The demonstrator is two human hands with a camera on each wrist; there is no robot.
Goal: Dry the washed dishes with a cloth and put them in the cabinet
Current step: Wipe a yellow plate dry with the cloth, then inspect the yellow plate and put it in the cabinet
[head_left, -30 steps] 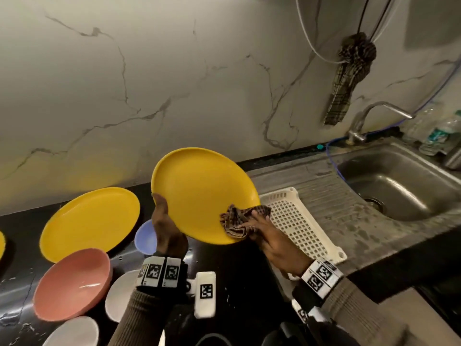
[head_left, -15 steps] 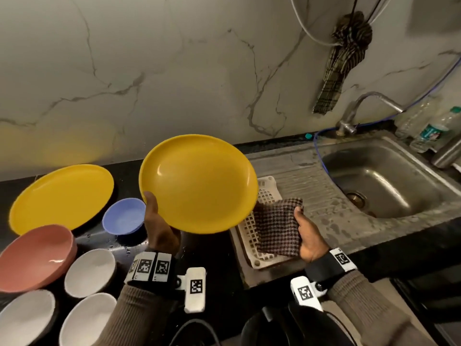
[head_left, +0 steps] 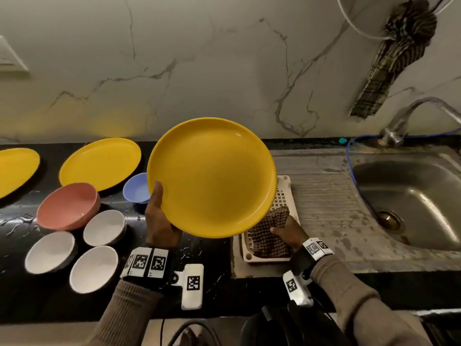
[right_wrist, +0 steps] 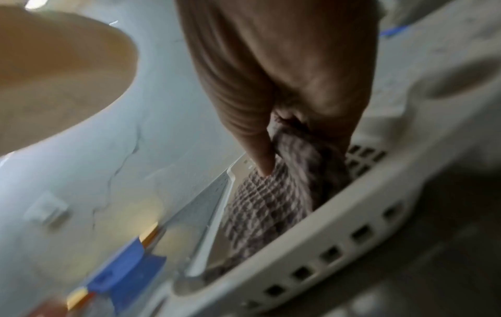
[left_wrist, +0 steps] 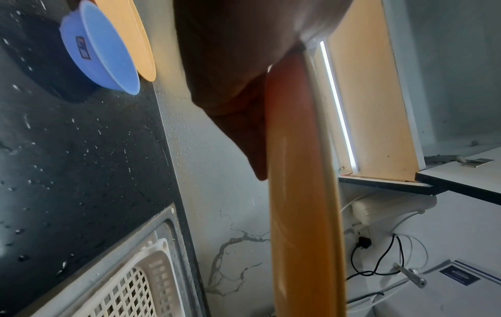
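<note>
while round yellow plastic plate [head_left: 212,177] is gripped at rim by left hand [head_left: 159,221] above black counter [head_left: 25,221], brown checked cloth [head_left: 270,237] is pinched by right hand [head_left: 290,233] inside white perforated plastic tray [head_left: 284,193].

A round yellow plastic plate [head_left: 212,177] is held up above the black counter [head_left: 37,298], tilted with its glossy face toward the head camera, gripped at its lower left rim. A brown checked cloth [head_left: 268,237] lies crumpled in the white perforated plastic tray [head_left: 287,193] on the steel drainboard at the counter's front edge.
</note>
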